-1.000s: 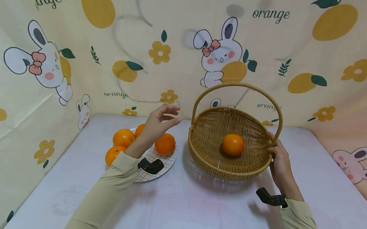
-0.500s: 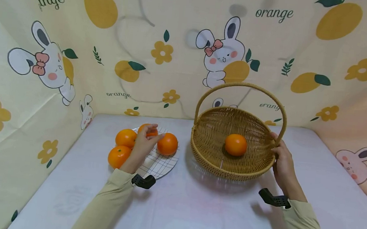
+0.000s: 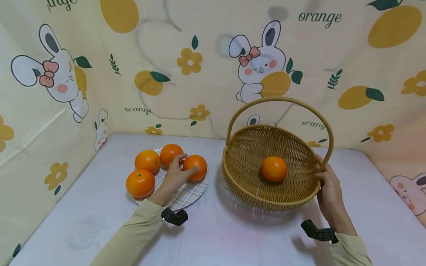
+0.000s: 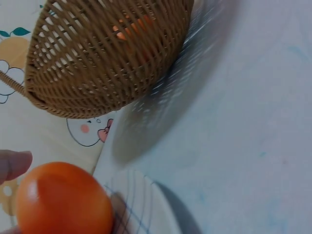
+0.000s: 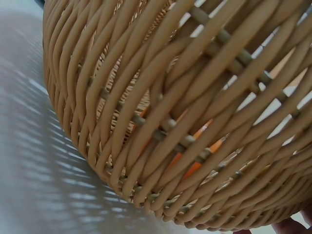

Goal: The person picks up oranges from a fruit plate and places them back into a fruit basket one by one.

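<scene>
Over a white plate with a grid pattern (image 3: 191,194), my left hand (image 3: 172,178) is at the rightmost orange (image 3: 200,162). Its thumb overlaps the front of that fruit while the other fingers reach behind its left side. In the left wrist view, one fingertip (image 4: 17,163) stands a little apart from the orange (image 4: 63,200). My right hand (image 3: 328,189) grips the right side of a wicker basket (image 3: 246,192), close to where the handle joins the rim. Tilted with its mouth toward me, the basket holds one orange (image 3: 274,169).
Several more oranges lie at the plate's left and back, among them a front one (image 3: 140,183), a middle one (image 3: 147,161) and a back one (image 3: 171,154). A white cloth (image 3: 232,254) covers the table. Behind it hangs a printed backdrop (image 3: 210,85).
My left hand has come down and left from beside the basket to the plate, then slightly right to the rightmost orange. My right hand keeps its hold on the basket.
</scene>
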`<state>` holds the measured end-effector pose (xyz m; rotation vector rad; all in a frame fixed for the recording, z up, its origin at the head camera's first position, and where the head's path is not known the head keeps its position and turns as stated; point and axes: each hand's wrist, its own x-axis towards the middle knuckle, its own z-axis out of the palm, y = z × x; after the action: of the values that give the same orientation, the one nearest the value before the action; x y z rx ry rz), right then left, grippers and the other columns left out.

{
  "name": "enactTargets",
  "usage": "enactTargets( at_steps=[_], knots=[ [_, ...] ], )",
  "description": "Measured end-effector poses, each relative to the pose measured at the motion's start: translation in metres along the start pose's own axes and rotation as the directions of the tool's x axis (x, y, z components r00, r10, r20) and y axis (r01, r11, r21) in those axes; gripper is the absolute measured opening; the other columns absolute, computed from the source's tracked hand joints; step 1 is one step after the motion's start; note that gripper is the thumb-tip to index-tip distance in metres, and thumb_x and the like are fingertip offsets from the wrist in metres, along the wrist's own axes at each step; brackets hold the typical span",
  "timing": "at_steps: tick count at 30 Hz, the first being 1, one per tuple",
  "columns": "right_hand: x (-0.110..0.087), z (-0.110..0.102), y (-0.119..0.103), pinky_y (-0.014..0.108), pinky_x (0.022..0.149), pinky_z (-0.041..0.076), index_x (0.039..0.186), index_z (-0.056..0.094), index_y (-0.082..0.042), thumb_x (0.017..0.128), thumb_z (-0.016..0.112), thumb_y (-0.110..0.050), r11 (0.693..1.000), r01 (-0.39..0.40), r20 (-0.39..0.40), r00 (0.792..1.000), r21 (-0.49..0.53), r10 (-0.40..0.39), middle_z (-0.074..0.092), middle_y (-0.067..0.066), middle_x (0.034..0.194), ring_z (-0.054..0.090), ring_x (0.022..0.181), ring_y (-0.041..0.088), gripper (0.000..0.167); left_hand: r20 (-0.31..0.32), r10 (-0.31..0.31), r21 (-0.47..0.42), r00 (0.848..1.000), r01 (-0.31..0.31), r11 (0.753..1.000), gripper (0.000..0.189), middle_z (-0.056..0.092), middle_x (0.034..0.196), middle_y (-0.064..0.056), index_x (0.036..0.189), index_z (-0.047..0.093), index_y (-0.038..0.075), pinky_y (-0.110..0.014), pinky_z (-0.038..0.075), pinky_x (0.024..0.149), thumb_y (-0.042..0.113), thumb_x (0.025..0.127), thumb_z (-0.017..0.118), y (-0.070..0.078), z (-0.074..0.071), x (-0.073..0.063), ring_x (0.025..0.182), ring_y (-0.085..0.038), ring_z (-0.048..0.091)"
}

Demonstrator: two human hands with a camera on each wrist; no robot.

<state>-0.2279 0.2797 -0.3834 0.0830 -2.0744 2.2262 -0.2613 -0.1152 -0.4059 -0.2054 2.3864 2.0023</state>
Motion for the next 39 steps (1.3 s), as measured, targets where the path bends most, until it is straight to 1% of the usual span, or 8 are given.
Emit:
enactTargets(
  at_steps=[6,10,18,23,28,31,35,39],
  knots=[
    [0.000,0.001,0.001,0.031,0.111,0.019,0.157,0.016,-0.019,0.103,0.019,-0.009,1.000,-0.001,-0.002,1.000,-0.006,0.001,-0.001,0.010,0.161,0.006,0.142,0.025,0.055,0.005,-0.048,0.000,0.999,0.048,0.999,0.076,0.027,0.148,-0.020,0.147,0.027,0.008,-0.049,0.032,0.107,0.014,0.087,0.073,-0.004,0.004,0.003,0.129,-0.036,0.035],
    [0.000,0.002,0.000,0.030,0.110,0.019,0.156,0.017,-0.018,0.102,0.020,-0.007,1.000,0.004,-0.011,1.000,0.001,-0.004,0.001,0.010,0.161,0.006,0.142,0.024,0.055,0.016,-0.079,-0.033,0.997,0.079,0.996,0.077,0.026,0.149,-0.020,0.148,0.025,0.009,-0.050,0.037,0.103,0.012,0.088,0.073,-0.004,0.006,0.005,0.128,-0.037,0.035],
    [0.000,0.000,0.001,0.029,0.107,0.023,0.156,0.017,-0.020,0.102,0.020,-0.009,1.000,-0.008,-0.012,1.000,-0.019,0.008,0.000,0.008,0.161,0.007,0.141,0.025,0.055,0.006,-0.105,-0.037,0.995,0.105,0.994,0.069,0.031,0.140,-0.020,0.140,0.031,0.010,-0.048,0.040,0.101,0.013,0.087,0.074,-0.004,0.008,0.007,0.124,-0.037,0.039],
    [0.000,-0.001,0.000,0.035,0.109,0.021,0.156,0.017,-0.021,0.103,0.020,-0.009,1.000,-0.011,-0.008,1.000,-0.025,0.010,0.000,0.008,0.161,0.007,0.141,0.027,0.055,0.032,-0.098,-0.080,0.995,0.100,0.992,0.069,0.029,0.141,-0.020,0.140,0.030,0.011,-0.047,0.045,0.096,0.013,0.087,0.074,-0.003,0.007,0.004,0.122,-0.037,0.040],
    [-0.001,0.000,0.000,0.035,0.109,0.021,0.156,0.017,-0.020,0.102,0.021,-0.009,1.000,-0.010,-0.007,1.000,-0.021,0.010,0.000,0.009,0.161,0.008,0.140,0.027,0.055,0.055,-0.045,-0.112,0.997,0.051,0.992,0.069,0.029,0.146,-0.017,0.141,0.030,0.012,-0.045,0.044,0.097,0.014,0.087,0.073,0.010,0.000,-0.001,0.124,-0.035,0.040],
    [-0.001,0.000,0.000,0.033,0.108,0.021,0.156,0.018,-0.020,0.102,0.020,-0.009,1.000,-0.009,-0.007,1.000,-0.019,0.008,0.000,0.009,0.161,0.007,0.141,0.026,0.056,0.072,-0.004,-0.132,0.997,0.014,0.991,0.068,0.035,0.142,-0.016,0.140,0.030,0.013,-0.041,0.048,0.089,0.015,0.087,0.073,0.022,-0.003,-0.003,0.117,-0.032,0.045],
    [-0.001,0.000,0.000,0.031,0.107,0.022,0.156,0.018,-0.020,0.102,0.021,-0.009,1.000,-0.002,-0.004,1.000,-0.019,0.002,0.001,0.009,0.161,0.007,0.141,0.026,0.055,0.103,0.044,-0.142,0.994,-0.029,0.989,0.066,0.037,0.134,-0.015,0.139,0.032,0.014,-0.033,0.051,0.078,0.015,0.087,0.073,0.041,-0.004,-0.007,0.109,-0.031,0.052],
    [-0.001,0.001,0.000,0.026,0.103,0.028,0.156,0.017,-0.018,0.102,0.022,-0.009,1.000,0.002,-0.003,1.000,-0.016,-0.002,0.002,0.012,0.160,0.009,0.140,0.026,0.055,0.142,0.086,-0.129,0.986,-0.067,0.989,0.068,0.036,0.133,-0.016,0.139,0.033,0.014,-0.030,0.053,0.076,0.016,0.086,0.075,0.058,-0.002,-0.012,0.104,-0.032,0.055]
  ],
)
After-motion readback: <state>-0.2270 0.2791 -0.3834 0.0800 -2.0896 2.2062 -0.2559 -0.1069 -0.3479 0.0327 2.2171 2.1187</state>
